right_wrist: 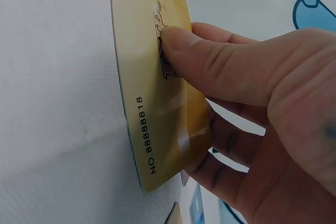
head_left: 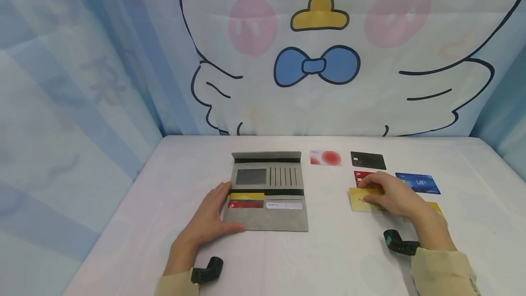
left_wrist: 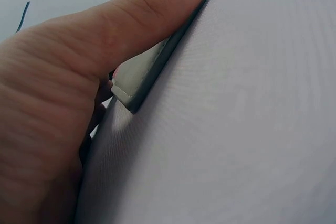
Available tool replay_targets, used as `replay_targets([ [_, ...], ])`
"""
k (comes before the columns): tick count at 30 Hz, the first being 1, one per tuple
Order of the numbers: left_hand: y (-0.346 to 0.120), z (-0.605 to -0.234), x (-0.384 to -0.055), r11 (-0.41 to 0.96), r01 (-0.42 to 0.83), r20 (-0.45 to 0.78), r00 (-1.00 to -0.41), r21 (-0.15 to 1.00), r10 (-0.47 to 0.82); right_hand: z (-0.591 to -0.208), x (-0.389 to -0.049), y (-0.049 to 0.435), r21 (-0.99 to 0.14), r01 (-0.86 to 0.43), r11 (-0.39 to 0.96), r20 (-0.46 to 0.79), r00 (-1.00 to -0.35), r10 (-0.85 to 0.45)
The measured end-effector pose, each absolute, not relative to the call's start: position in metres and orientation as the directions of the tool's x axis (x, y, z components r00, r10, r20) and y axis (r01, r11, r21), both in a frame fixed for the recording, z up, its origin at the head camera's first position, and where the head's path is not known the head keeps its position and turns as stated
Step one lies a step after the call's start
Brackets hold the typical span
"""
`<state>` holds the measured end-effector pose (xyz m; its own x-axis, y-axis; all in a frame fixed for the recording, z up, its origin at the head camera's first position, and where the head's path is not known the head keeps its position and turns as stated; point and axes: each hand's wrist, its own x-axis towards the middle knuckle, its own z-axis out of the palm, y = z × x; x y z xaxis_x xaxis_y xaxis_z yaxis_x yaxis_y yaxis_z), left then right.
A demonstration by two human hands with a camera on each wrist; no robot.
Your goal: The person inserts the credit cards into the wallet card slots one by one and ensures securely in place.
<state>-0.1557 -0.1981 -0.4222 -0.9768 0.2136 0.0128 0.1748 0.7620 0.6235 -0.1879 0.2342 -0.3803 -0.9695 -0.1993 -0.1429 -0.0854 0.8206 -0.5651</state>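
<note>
A grey card wallet (head_left: 271,223) lies opened flat, with a gold card (head_left: 247,196), a red card (head_left: 245,204) and a white card (head_left: 284,205) in its slots. My left hand (head_left: 211,214) rests at its left side, fingers along the edge and thumb pressing the front border, as the thumb (left_wrist: 157,9) in the left wrist view confirms. On the right, my right hand (head_left: 392,194) pinches a gold card (right_wrist: 142,82) marked NO.88888818. Its thumb lies on the printed face while the fingers go behind the card. That card overlaps a red card (head_left: 361,176) in the head view.
Beyond the right hand lie a black card (head_left: 368,160) and a blue VIP card (head_left: 418,183). A white card with a red circle (head_left: 325,157) sits right of the wallet's top. Another yellow card (head_left: 434,207) shows partly behind the right wrist. A printed curtain (head_left: 320,108) backs the white table (head_left: 328,259).
</note>
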Motion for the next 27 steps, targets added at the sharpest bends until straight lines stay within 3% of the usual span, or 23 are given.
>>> replay_targets([
  [11,-0.2004,-0.4209,-0.1561,0.751,0.189,0.010,-0.972,0.633,0.236,-0.3772,-0.1863,0.2339,-0.554,-0.121,0.823,-0.120,-0.968,-0.223],
  [27,-0.2009,-0.4203,-0.1562,0.762,0.188,0.003,-0.971,0.620,0.238,-0.3749,-0.1883,0.2283,-0.625,-0.119,0.772,-0.099,-0.968,-0.229],
])
